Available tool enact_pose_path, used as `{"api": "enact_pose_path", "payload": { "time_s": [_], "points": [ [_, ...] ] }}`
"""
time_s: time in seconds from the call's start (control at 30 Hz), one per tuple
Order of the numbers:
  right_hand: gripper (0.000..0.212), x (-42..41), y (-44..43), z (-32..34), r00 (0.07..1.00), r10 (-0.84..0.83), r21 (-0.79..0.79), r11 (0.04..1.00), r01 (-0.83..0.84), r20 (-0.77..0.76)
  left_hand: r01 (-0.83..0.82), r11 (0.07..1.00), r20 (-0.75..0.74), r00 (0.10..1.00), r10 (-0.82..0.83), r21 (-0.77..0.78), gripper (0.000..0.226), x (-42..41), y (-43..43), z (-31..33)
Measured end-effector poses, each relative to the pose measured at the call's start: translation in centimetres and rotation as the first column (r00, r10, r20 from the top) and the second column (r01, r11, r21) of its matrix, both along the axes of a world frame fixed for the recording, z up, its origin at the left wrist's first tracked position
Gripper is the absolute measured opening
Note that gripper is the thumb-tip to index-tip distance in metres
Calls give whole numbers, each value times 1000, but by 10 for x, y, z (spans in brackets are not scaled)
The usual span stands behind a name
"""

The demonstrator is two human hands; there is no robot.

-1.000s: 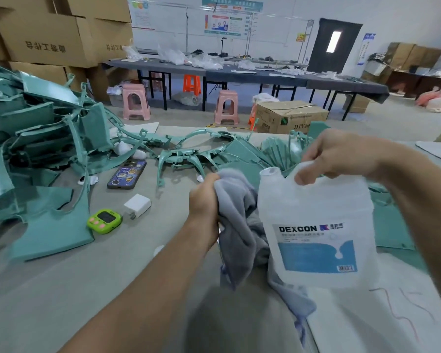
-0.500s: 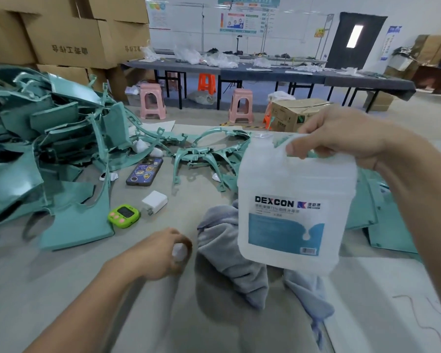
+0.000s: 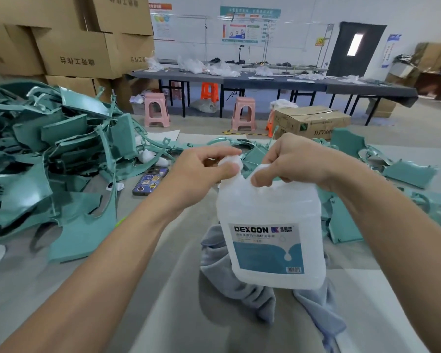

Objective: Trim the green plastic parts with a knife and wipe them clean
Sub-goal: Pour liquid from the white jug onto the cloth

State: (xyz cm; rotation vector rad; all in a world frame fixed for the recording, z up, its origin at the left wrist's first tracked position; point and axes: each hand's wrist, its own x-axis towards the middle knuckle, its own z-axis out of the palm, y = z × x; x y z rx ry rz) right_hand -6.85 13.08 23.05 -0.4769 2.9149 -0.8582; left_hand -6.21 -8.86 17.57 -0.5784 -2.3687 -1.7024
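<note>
The left hand point(image 3: 201, 171) pinches the white cap point(image 3: 230, 161) between thumb and fingertips, at the neck of a translucent plastic jug point(image 3: 267, 207). The right hand point(image 3: 295, 161), just beside it, has its fingers curled round the jug's top handle and holds the jug up in the air, upright with a slight tilt. A white and blue label reading DEXCON faces the camera below both hands.

Directly under the jug, below the hands, a grey cloth point(image 3: 239, 291) lies crumpled on the grey table point(image 3: 49, 289); the jug's base hides part of it.

The green plastic parts point(image 3: 61, 159) lie in a big tangled heap well to the left of the left hand, flat panels and thin curved strips stacked over one another. More of them spread just beyond both hands and out to the right of the right wrist. A phone point(image 3: 150, 180) in a patterned case lies flat on the table just left of the left hand, at the edge of the heap.

Farther off, behind the heap, cardboard boxes point(image 3: 79, 52) stand stacked. Beyond the hands, pink stools point(image 3: 156, 110) stand on the floor before a long dark table point(image 3: 265, 81) strewn with white bags.
</note>
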Motion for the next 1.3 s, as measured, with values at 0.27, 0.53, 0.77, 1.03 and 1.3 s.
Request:
{"api": "enact_pose_path", "payload": {
  "time_s": [0.27,0.53,0.77,1.03,1.3],
  "points": [
    [33,2,1,-6,999,-34,-11,999,33,-19,-253,829,-113,967,227,-499,30,-3,9,20],
    [34,4,1,-10,998,-54,-29,998,53,-32,-329,768,-114,940,322,-550,37,7,19,23],
    [36,5,10,-11,999,-27,-72,997,29,23,277,958,312,919,-241,-76,60,12,10,8],
    [38,-11,-20,46,979,201,-18,980,-200,29,243,914,133,945,-298,323,48,3,-5,20],
    [24,-81,-145,28,997,-17,-342,940,-11,-78,-330,902,69,944,323,279,58,-32,-110,2]
  ]
}}
